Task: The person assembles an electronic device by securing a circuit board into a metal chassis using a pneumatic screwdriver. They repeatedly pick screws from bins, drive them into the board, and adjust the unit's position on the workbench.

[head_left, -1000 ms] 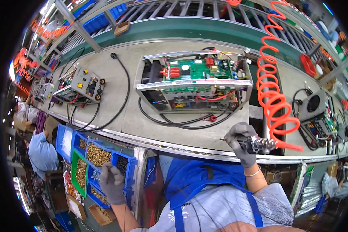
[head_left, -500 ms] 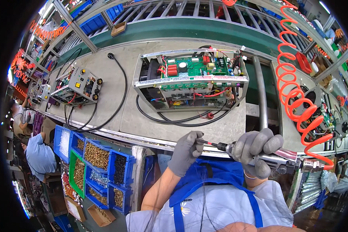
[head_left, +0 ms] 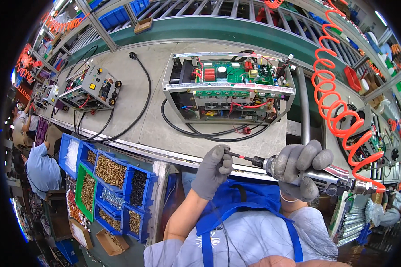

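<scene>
As far as I can see remotely: right hand (head_left: pixel 300 167) grip closed on air screwdriver (head_left: pixel 336 183); left hand (head_left: pixel 213 171) fingers pinched at its bit (head_left: pixel 241 156). Chassis (head_left: pixel 227 86): on surface (head_left: pixel 263 144) beyond both hands, circuit board (head_left: pixel 236 75) in place, top uncovered, untouched by screwdriver.

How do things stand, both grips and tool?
Right grip closed around power screwdriver. Left grip pinching bit at tip. Orange hose at screwdriver's rear, clear of bit.

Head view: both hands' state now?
Left hand: closed at the tip of the driver bit; whether it pinches anything there can't be told.
Right hand: closed around the power driver.
</scene>
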Motion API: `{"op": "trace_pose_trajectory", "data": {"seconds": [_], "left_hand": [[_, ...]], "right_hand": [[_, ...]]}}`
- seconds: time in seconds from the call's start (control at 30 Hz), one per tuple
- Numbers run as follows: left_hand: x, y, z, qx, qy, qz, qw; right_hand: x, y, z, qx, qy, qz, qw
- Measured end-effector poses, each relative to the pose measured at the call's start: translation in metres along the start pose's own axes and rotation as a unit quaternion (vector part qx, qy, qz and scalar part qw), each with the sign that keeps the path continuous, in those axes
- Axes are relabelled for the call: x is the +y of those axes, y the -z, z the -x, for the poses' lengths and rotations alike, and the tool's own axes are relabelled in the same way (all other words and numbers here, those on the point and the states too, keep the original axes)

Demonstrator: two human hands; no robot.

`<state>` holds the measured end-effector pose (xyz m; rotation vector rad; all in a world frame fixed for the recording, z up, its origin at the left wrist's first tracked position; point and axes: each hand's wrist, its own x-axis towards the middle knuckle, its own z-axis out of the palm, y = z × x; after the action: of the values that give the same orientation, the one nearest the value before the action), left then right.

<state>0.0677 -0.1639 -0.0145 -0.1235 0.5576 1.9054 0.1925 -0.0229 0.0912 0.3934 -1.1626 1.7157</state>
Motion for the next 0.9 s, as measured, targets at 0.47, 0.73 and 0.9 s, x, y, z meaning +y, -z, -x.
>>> {"op": "trace_pose_trajectory", "data": {"seconds": [0.47,0.73,0.9], "left_hand": [[0.081,-0.011,-0.032,0.140,-0.432,-0.342,0.822],[0.171,-0.019,-0.062,0.228,-0.495,-0.734,0.405],[0.191,-0.017,-0.072,0.165,-0.403,-0.793,0.425]], "right_hand": [[0.049,-0.041,-0.081,-0.125,0.100,-0.021,0.987],[0.117,-0.053,-0.140,-0.190,0.090,0.021,0.977],[0.133,-0.056,-0.161,-0.216,0.014,0.016,0.976]]}}
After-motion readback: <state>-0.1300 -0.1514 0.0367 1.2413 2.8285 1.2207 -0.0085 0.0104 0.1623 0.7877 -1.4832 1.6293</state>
